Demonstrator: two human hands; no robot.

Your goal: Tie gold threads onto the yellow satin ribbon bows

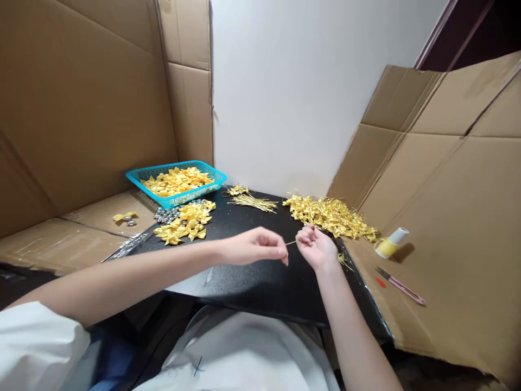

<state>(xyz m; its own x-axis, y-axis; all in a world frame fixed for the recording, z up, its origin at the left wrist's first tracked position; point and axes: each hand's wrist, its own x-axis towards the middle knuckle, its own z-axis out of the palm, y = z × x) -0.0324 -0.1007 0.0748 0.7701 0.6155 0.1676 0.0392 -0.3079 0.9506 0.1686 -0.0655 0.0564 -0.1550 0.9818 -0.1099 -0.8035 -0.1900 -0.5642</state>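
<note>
Over the middle of the black tabletop (244,282), my left hand (258,247) pinches one end of a thin gold cord (290,243). The cord runs a short way across to my right hand (315,248), whose fingers are curled closed with the palm turned up. Whether anything else sits inside those fingers is hidden. Just beyond my right hand lies a heap of yellow ribbon bows with gold strings (329,214). A bundle of cut gold cords (254,203) rests at the back of the table.
A turquoise basket (183,199) of yellow ribbon pieces stands back left. Before it lie loose yellow bows (185,222) and silvery round pieces (165,213). On the right cardboard are a thread spool (388,247), pink-handled snips (402,288) and a red bit (380,282). Cardboard walls flank both sides.
</note>
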